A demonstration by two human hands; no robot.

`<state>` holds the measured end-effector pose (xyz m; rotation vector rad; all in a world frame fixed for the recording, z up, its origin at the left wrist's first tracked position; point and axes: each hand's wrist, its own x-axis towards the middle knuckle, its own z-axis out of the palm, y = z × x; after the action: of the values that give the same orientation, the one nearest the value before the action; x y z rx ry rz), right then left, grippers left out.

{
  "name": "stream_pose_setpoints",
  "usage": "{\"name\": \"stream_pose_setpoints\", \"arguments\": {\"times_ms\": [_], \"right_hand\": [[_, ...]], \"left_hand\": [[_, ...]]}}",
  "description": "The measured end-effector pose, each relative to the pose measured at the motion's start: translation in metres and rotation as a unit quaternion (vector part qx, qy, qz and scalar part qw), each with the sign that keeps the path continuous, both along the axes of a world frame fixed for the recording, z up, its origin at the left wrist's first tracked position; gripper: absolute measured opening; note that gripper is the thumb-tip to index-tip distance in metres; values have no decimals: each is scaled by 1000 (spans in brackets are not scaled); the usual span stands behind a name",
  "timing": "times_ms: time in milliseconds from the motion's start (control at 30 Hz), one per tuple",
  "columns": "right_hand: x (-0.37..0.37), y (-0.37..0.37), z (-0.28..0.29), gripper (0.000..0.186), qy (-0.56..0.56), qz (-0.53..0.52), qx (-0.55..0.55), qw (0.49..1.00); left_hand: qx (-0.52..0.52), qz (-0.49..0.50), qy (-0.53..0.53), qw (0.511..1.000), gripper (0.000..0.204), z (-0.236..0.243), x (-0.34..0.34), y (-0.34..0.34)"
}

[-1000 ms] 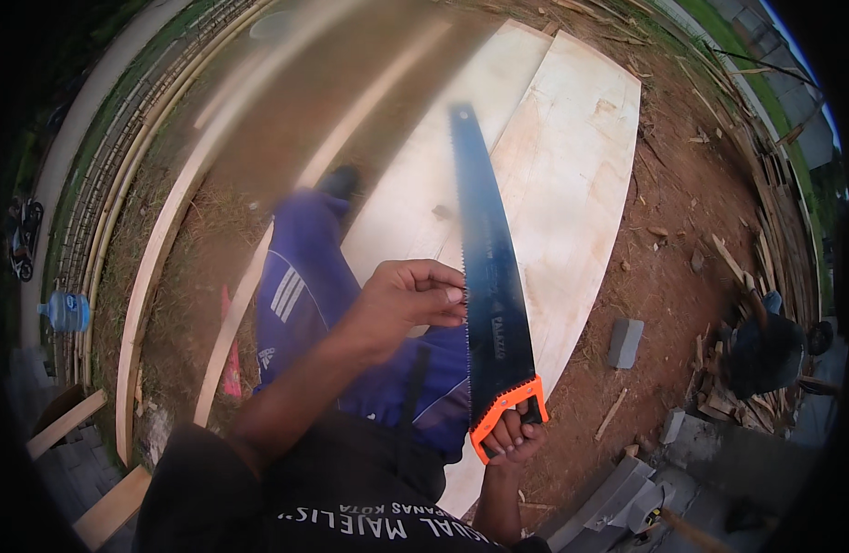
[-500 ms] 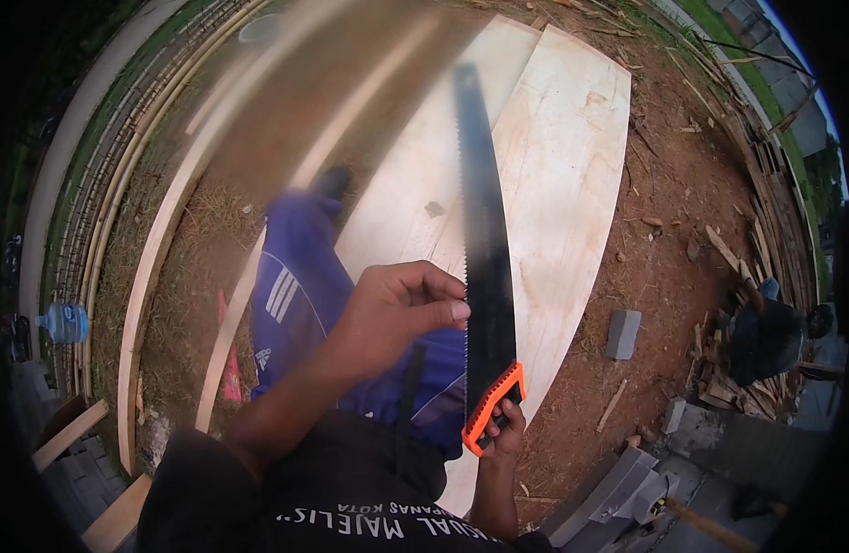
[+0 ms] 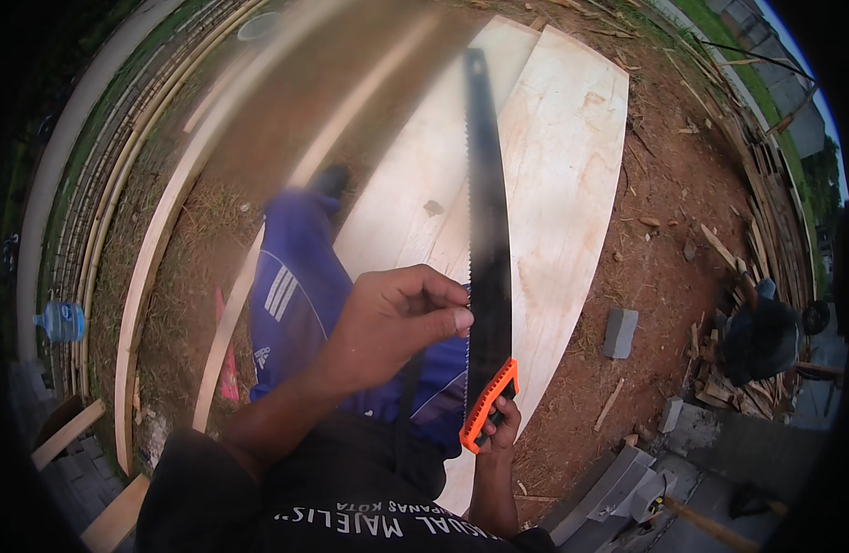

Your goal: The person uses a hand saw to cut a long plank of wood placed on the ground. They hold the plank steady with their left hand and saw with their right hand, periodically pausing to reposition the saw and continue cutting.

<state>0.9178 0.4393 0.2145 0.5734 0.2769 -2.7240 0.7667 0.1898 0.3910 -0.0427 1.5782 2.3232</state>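
A hand saw (image 3: 489,267) with a long black blade and an orange-and-black handle stands upright in view, its toothed edge to the left. My right hand (image 3: 503,426) is closed around the handle at the lower end. Beside the teeth, my left hand (image 3: 401,318) has its thumb and forefinger bent into a pinch, the tips at the blade's edge. Whether anything is between those fingertips I cannot make out. Behind the blade lie pale plywood sheets (image 3: 572,138), one overlapping the other, with a dark mark on the left one.
Long timber beams (image 3: 157,249) run along the left, beyond my purple-trousered leg. A grey block (image 3: 620,333) lies on the reddish soil at the right. Another person (image 3: 761,332) crouches by scrap wood at far right. A blue water jug (image 3: 63,323) is at far left.
The saw's tip has swung slightly to the right and upward. My left hand stays by the teeth, a touch lower; my right hand keeps its grip on the handle.
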Motion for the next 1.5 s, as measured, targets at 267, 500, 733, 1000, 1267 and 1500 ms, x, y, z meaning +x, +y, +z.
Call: {"name": "stream_pose_setpoints", "arguments": {"times_ms": [267,500,733,1000,1267,1500], "right_hand": [[-3,-3,4,17,1,-7,35,999],[-7,-11,12,15,1,-14,112,994],[-15,6,17,23,55,-70,135,987],[-25,18,-10,12,-129,-192,283,931],[-46,-1,-40,4,-188,-209,182,942],[-63,-9,-40,14,-172,-208,171,948]], "left_hand": [[-2,6,13,1000,13,-1,1,0],[-90,49,28,994,13,-21,-13,-4],[-199,71,3,977,27,-75,-35,-43],[-703,73,17,708,42,-100,-22,-124],[-785,63,70,612,36,-128,19,-162],[-720,64,42,689,31,-147,24,-170]]}}
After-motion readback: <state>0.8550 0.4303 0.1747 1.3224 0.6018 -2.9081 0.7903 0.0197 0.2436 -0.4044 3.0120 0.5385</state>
